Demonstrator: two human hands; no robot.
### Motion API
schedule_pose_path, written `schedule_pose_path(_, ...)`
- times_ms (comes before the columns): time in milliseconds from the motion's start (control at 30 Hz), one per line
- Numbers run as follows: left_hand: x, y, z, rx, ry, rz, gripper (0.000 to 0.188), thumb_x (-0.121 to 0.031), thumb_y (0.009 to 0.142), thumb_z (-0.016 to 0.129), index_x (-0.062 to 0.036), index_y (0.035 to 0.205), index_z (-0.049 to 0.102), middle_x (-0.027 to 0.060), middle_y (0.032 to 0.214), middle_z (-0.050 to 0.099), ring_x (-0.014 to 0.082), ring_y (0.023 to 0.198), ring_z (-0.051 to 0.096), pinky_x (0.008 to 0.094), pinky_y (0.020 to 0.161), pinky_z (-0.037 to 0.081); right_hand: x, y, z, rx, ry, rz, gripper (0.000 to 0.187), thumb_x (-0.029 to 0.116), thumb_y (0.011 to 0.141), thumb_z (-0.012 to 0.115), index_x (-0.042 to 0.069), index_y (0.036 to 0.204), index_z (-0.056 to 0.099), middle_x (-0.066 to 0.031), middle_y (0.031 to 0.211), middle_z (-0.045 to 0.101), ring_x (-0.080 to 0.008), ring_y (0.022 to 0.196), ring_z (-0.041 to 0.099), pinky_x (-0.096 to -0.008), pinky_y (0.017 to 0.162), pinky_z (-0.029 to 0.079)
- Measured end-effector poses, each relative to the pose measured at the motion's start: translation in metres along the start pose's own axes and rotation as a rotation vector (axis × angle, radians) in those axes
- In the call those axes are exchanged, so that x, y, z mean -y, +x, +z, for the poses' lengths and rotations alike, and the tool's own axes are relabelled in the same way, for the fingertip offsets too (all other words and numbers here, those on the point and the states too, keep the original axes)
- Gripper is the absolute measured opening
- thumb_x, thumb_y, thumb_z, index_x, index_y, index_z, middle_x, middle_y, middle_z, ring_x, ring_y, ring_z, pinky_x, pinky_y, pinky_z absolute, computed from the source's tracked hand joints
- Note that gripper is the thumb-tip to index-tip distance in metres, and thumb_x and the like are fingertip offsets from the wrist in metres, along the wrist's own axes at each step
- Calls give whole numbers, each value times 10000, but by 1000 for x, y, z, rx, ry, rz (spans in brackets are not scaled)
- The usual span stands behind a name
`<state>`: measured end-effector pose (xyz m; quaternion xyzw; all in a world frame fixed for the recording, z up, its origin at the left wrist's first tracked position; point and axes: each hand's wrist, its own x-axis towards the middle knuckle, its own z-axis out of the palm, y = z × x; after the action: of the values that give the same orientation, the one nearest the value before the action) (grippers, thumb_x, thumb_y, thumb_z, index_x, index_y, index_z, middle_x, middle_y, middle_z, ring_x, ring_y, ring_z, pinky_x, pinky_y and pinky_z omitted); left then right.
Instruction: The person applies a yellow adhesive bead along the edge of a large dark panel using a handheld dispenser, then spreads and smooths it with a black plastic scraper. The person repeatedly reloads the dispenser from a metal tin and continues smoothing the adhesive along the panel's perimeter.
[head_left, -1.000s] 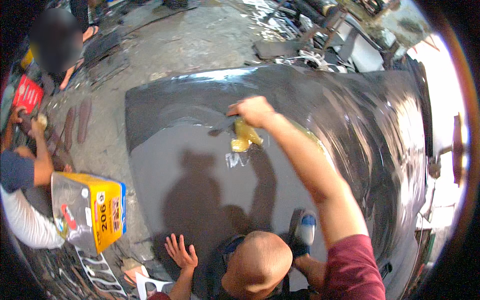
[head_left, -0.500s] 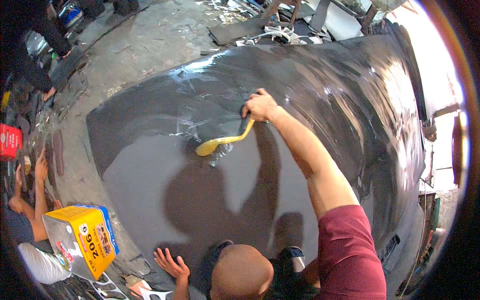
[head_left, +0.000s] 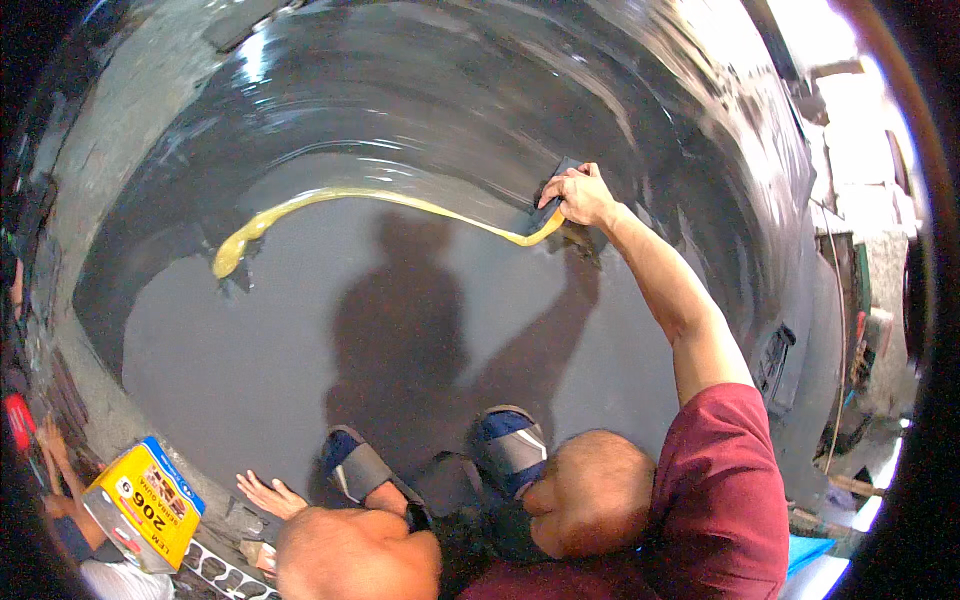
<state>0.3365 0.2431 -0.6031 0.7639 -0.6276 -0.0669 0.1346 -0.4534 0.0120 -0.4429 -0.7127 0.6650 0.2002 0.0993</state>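
My right hand (head_left: 583, 193) is closed around a dark flat spreader (head_left: 556, 184), which rests tilted on a large dark sheet (head_left: 270, 345). Beside its lower end begins a yellow strip of glue (head_left: 345, 192); it curves left in a long ribbon and ends in a thicker blob. Beyond the ribbon, the sheet shines with wet streaks, while its nearer part looks matte. My left hand (head_left: 272, 495) is open, fingers stretched out, by the sheet's near left edge, holding nothing. My left knee hides part of that arm.
My sandalled feet (head_left: 510, 450) are on the near part of the sheet. A yellow and blue metal can (head_left: 150, 505) stands at lower left beside a white sheet with cut-out holes (head_left: 215, 570). Another person's arm (head_left: 62, 465) shows behind the can. Clutter lines the right side.
My right hand has moved right with the spreader, and the glue has stretched from a short curl into a long ribbon. The view has shifted, bringing my knees and feet into sight.
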Motion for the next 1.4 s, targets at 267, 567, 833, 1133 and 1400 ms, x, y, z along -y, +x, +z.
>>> schedule_pose_path(267, 52, 28, -13, 419, -262, -158, 728, -313, 990, 654, -108, 1603, 319, 228, 1701, 166, 421, 1571, 134, 530, 1265, 148, -103, -169, 58, -7, -24, 110, 419, 70, 665, 634, 320, 968, 782, 122, 1134, 720, -163, 1111, 597, -475, 1035, 323)
schedule_pose_path(567, -127, 155, -91, 452, -499, 135, 422, -134, 1005, 652, -18, 1406, 590, 172, 1410, 620, 293, 1297, 584, 417, 1128, 434, -168, -357, 128, 35, 179, 444, 442, 49, 659, 631, 281, 1000, 789, 87, 1156, 726, -192, 1188, 593, -503, 1133, 279)
schedule_pose_path(833, -369, 192, -210, 533, -8, 764, 396, -145, 935, 701, -47, 1316, 653, 173, 1319, 676, 353, 1248, 623, 436, 1080, 469, 73, -484, 267, -497, 34, 1022, 556, 20, 800, 644, 191, 1328, 672, -81, 1413, 642, -333, 1332, 539, -550, 1054, 396)
schedule_pose_path(1133, -461, 155, -86, 959, 284, 1106, 555, -299, 913, 718, -103, 1416, 590, 179, 1512, 529, 364, 1391, 504, 476, 1147, 420, -34, -307, 43, -710, 590, 518, 488, -65, 795, 617, 159, 1212, 738, -72, 1233, 739, -271, 1122, 701, -420, 934, 536)
schedule_pose_path(1400, -467, -9, 62, 477, -194, 889, 650, -280, 1004, 622, -82, 1574, 382, 214, 1690, 209, 421, 1574, 128, 588, 1262, 125, -144, -104, 63, -367, 175, 25, 337, 115, 740, 662, 307, 982, 795, 72, 1178, 747, -206, 1333, 564, -506, 1238, 241)
